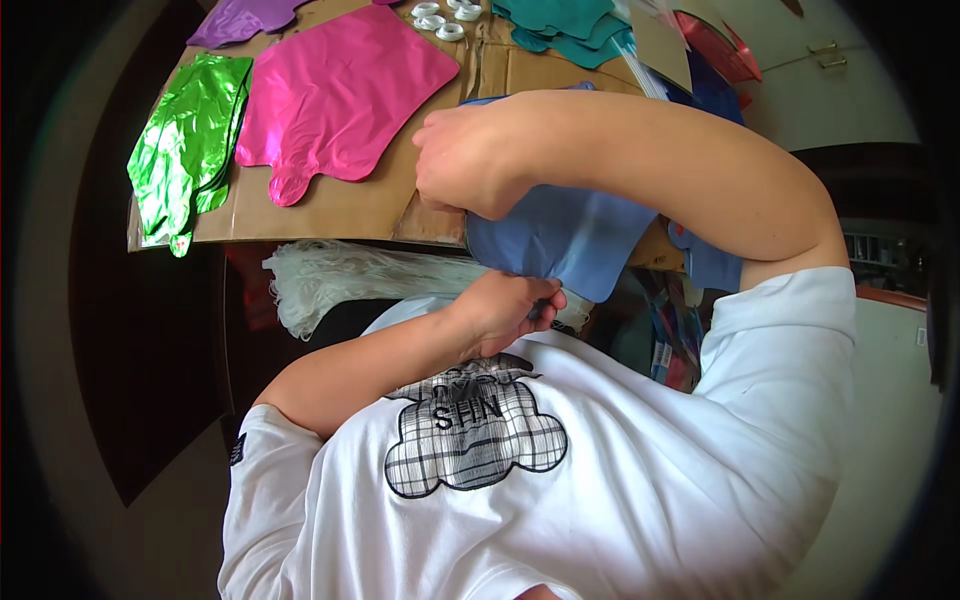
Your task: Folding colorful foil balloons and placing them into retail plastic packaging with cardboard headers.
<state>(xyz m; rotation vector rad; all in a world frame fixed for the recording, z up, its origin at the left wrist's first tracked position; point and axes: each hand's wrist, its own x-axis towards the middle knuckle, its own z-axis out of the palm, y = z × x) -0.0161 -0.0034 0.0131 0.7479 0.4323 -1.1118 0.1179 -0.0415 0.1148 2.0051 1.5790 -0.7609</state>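
Observation:
A flat blue foil balloon (545, 230) lies across the near edge of the cardboard and hangs over it toward my body. My left hand (515, 308) is closed, its thumb and finger pinching the balloon's lower edge. Farther up, my right hand (468, 165) rests over the balloon's upper left part, its arm reaching across from the right. Its fingers are curled under and turned away, so what they hold, if anything, is hidden. The right forearm covers part of the blue foil.
A pink foil balloon (340, 95) and shiny green ones (190, 140) lie on the cardboard (400, 222) at left. Purple foil (240, 20), white ribbon rolls (450, 32) and teal foil (570, 28) sit farther back. White strands (360, 280) hang below the near edge.

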